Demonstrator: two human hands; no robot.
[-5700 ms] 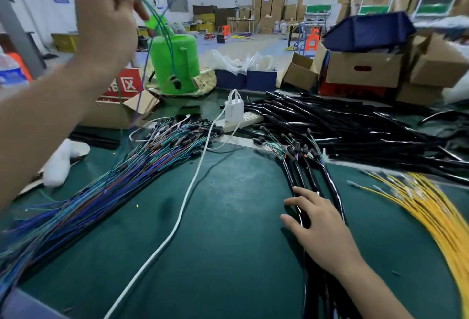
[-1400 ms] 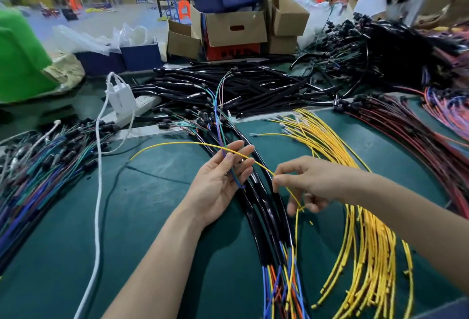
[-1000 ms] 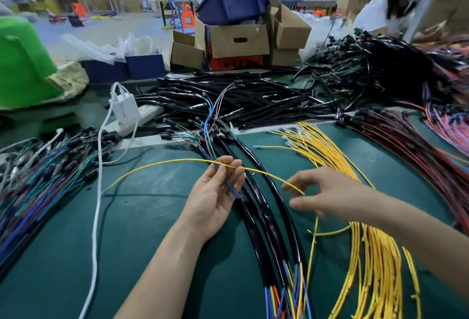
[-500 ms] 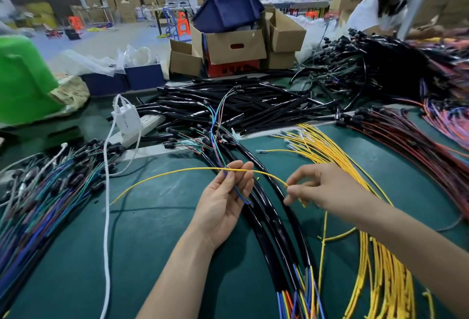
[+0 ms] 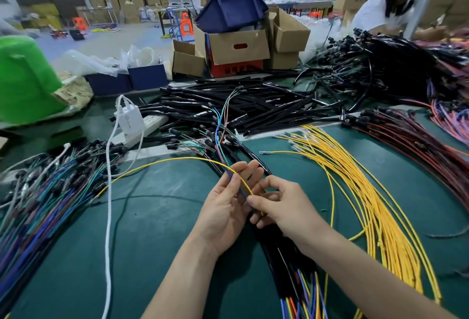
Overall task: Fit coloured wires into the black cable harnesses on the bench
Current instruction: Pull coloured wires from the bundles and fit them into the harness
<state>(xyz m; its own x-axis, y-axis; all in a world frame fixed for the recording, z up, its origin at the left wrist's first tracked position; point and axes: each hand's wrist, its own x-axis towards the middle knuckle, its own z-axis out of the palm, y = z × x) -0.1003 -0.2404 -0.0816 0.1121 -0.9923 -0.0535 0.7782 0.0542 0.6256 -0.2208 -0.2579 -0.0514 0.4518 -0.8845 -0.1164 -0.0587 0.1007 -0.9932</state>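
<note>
My left hand holds a thin bunch of blue, green and pink wires that rises from its fingers toward the back. My right hand pinches one yellow wire right against the left fingers; that wire arcs away to the left over the green mat. Beneath both hands a bundle of black cable harnesses runs toward me, with coloured wire ends sticking out near the bottom edge. A fan of loose yellow wires lies to the right.
A heap of mixed coloured wires lies on the left, and dark red wires on the right. A pile of black tubes is behind. A white charger sits on a power strip, its cable crossing the mat. Cardboard boxes stand behind, a person at back right.
My right hand has moved left along the yellow wire until it meets my left fingers. The left hand still holds the coloured wires over the black harnesses.
</note>
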